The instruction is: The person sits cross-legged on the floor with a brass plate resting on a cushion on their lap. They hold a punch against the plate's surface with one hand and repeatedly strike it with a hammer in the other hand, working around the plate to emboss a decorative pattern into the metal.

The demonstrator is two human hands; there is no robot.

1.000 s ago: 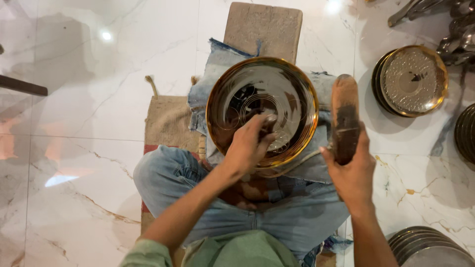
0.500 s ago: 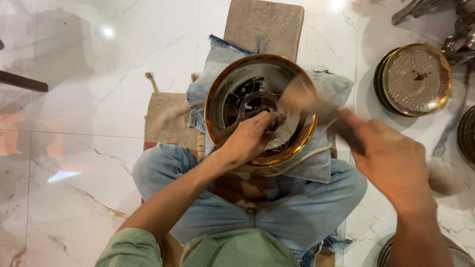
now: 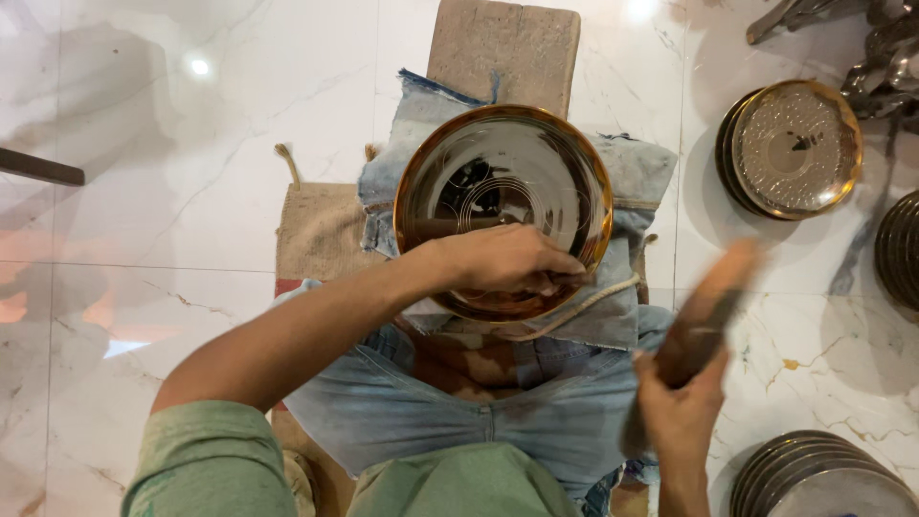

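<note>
The person sat on the marble floor (image 3: pixel 191 172) with a round brass-coloured plate (image 3: pixel 504 191) resting over denim cloth (image 3: pixel 632 172) across the lap, its far rim toward a wooden block (image 3: pixel 504 48). The left hand (image 3: pixel 503 260) lay across the plate's near rim, fingers curled down over the edge and closed on it, pinning the plate to the cloth. The right hand (image 3: pixel 682 412) was shut around the lower end of a wooden mallet (image 3: pixel 704 321), which stood raised to the right of the plate and clear of it (the head was motion-blurred, so its exact angle could not be told).

The step in hand appeared to be hammering work on the plate, caught with the mallet lifted off the metal. The next move would likely call for a firm left-hand hold, fingers kept away from the strike zone, and a blow landing on the plate surface rather than on the rim.

A similar finished-looking plate (image 3: pixel 790 146) lay well apart on the floor at upper right, and a stack of plates (image 3: pixel 823 479) sat at lower right.
</note>
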